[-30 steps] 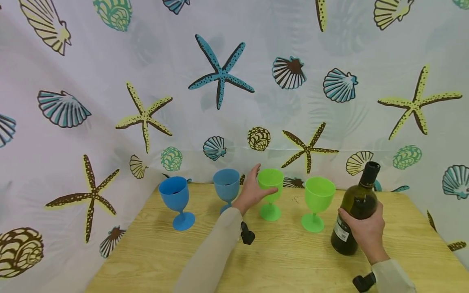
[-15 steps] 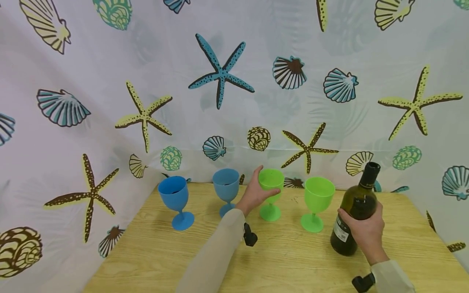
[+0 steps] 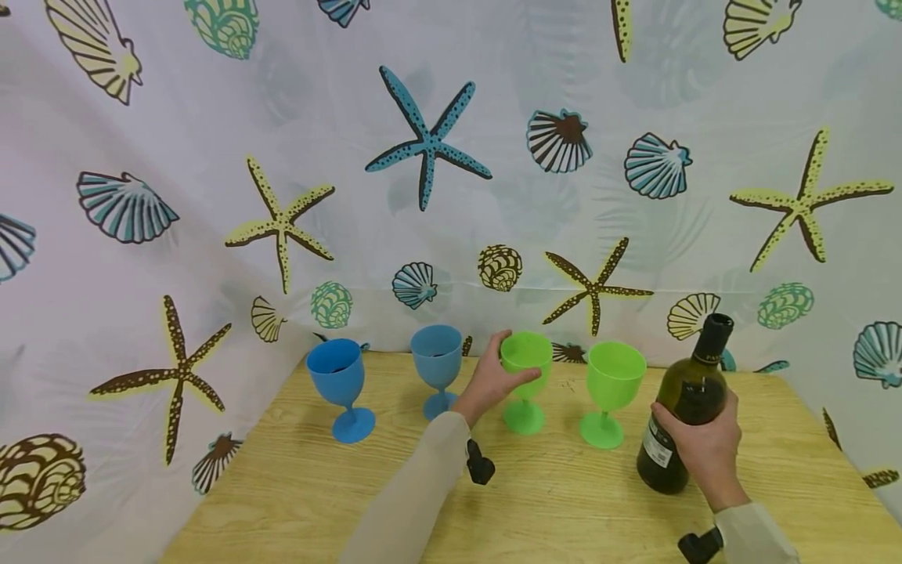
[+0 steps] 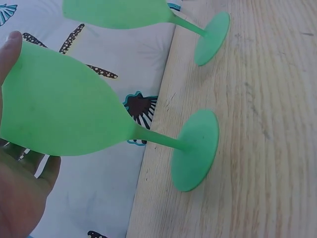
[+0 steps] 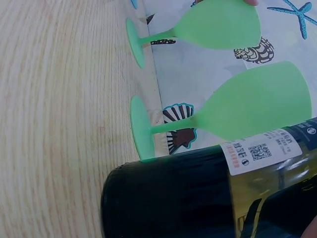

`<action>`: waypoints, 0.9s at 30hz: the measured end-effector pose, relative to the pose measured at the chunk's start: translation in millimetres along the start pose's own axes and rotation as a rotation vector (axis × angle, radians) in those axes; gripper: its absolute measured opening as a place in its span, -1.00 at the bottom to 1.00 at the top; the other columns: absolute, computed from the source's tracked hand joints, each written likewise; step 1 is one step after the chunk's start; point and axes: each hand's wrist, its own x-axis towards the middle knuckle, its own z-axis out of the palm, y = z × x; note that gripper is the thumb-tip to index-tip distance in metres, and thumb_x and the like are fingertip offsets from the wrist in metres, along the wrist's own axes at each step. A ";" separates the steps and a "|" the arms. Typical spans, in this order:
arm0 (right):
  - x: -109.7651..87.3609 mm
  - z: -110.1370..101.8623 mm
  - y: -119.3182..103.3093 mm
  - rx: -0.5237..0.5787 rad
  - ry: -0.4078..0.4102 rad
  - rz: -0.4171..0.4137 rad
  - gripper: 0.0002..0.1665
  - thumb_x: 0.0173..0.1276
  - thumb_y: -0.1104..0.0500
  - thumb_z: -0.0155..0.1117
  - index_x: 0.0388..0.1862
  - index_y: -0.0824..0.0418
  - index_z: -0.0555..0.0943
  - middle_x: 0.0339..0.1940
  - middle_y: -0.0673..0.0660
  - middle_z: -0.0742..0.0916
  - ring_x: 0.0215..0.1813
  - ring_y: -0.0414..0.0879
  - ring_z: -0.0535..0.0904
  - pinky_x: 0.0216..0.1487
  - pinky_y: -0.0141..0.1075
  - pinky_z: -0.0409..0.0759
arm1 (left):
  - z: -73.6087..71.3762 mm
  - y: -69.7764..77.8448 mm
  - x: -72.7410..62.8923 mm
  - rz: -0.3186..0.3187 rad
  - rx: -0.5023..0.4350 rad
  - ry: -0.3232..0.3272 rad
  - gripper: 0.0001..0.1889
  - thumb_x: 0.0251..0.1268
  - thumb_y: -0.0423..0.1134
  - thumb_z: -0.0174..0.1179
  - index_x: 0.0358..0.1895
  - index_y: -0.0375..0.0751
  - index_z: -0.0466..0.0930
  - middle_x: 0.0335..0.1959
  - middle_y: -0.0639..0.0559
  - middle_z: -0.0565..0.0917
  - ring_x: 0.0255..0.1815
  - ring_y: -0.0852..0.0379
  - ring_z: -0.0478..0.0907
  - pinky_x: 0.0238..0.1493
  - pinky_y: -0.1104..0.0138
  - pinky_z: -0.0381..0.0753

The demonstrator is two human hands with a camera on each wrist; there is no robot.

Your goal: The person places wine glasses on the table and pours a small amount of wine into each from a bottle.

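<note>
My left hand holds a green goblet by its bowl, thumb on the near side and fingers behind. In the left wrist view the goblet stands upright, its round foot low at the table. A wine bottle with a dark neck is gripped around its body by my right hand; it leans slightly to the right. A second green goblet stands between the held goblet and the bottle. In the right wrist view a white label shows on the bottle.
To the left of my left hand stand a blue goblet and a paler blue goblet, both with something dark inside. They rest on a light wooden table. A curtain printed with shells and starfish hangs behind and at the sides.
My left hand has settled around the green goblet's bowl, and the goblet has shifted slightly toward me and to the right. The right hand and bottle have hardly moved.
</note>
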 end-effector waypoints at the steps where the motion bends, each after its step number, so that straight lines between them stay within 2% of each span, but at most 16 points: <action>1: -0.2 0.0 0.3 0.002 -0.001 0.000 0.11 0.06 0.12 0.51 0.42 0.27 0.02 0.25 0.39 0.41 0.21 0.30 0.36 0.15 0.24 0.31 | 0.5 -0.8 -0.9 0.003 -0.006 -0.007 -0.03 0.10 0.03 0.37 0.49 -0.02 -0.07 0.37 -0.18 0.22 0.32 -0.13 0.26 0.17 0.14 0.37; 13: 0.6 -0.3 -0.2 0.006 0.007 0.012 0.14 0.04 0.11 0.53 0.44 0.25 0.01 0.28 0.39 0.39 0.23 0.32 0.34 0.17 0.25 0.30 | 2.8 -2.9 -13.9 0.016 -0.013 -0.039 -0.05 0.12 0.02 0.36 0.49 0.00 -0.05 0.34 -0.19 0.25 0.28 -0.13 0.31 0.10 0.16 0.44; 17: 0.9 -0.1 -0.7 0.009 0.011 0.002 0.11 0.04 0.12 0.52 0.43 0.25 0.03 0.27 0.38 0.41 0.23 0.30 0.36 0.17 0.23 0.31 | 1.5 1.6 -21.6 0.020 -0.021 -0.046 -0.06 0.11 0.01 0.37 0.48 0.00 -0.02 0.30 -0.19 0.30 0.24 -0.11 0.35 0.08 0.11 0.47; 19: 1.2 -0.1 -0.3 0.013 0.013 -0.006 0.10 0.03 0.13 0.52 0.42 0.24 0.04 0.27 0.37 0.41 0.23 0.28 0.36 0.17 0.22 0.31 | -0.5 12.7 -30.1 0.018 -0.033 -0.057 -0.08 0.13 -0.05 0.37 0.48 -0.06 -0.02 0.29 -0.22 0.30 0.24 -0.14 0.36 0.11 0.07 0.45; 21: 1.0 -0.1 0.0 0.013 0.014 -0.011 0.10 0.04 0.13 0.52 0.42 0.24 0.04 0.26 0.36 0.42 0.22 0.27 0.37 0.17 0.22 0.32 | -0.3 13.5 -32.7 0.016 -0.039 -0.061 -0.07 0.12 -0.06 0.37 0.48 -0.06 -0.02 0.29 -0.22 0.31 0.23 -0.14 0.36 0.12 0.05 0.45; 24: 0.6 -0.5 0.1 0.021 0.013 -0.016 0.09 0.04 0.14 0.52 0.42 0.24 0.05 0.26 0.35 0.42 0.22 0.26 0.37 0.17 0.21 0.32 | 1.0 11.7 -35.3 0.012 -0.037 -0.068 -0.07 0.11 -0.06 0.38 0.48 -0.05 -0.01 0.28 -0.19 0.32 0.24 -0.13 0.36 0.14 0.04 0.43; 26: 0.0 -0.7 -0.3 0.021 0.012 -0.016 0.09 0.04 0.15 0.52 0.41 0.24 0.05 0.26 0.35 0.42 0.22 0.26 0.37 0.17 0.20 0.32 | 3.9 1.6 -32.7 0.016 -0.026 -0.065 -0.06 0.09 0.01 0.38 0.48 0.02 0.00 0.28 -0.13 0.33 0.23 -0.08 0.37 0.12 0.06 0.44; 27: -0.4 -0.8 -0.4 0.023 0.012 -0.017 0.09 0.04 0.15 0.52 0.41 0.24 0.05 0.26 0.34 0.42 0.22 0.25 0.37 0.17 0.20 0.32 | 4.4 1.6 -34.1 0.015 -0.020 -0.066 -0.06 0.08 0.03 0.38 0.47 0.03 0.00 0.27 -0.11 0.34 0.23 -0.07 0.38 0.12 0.07 0.45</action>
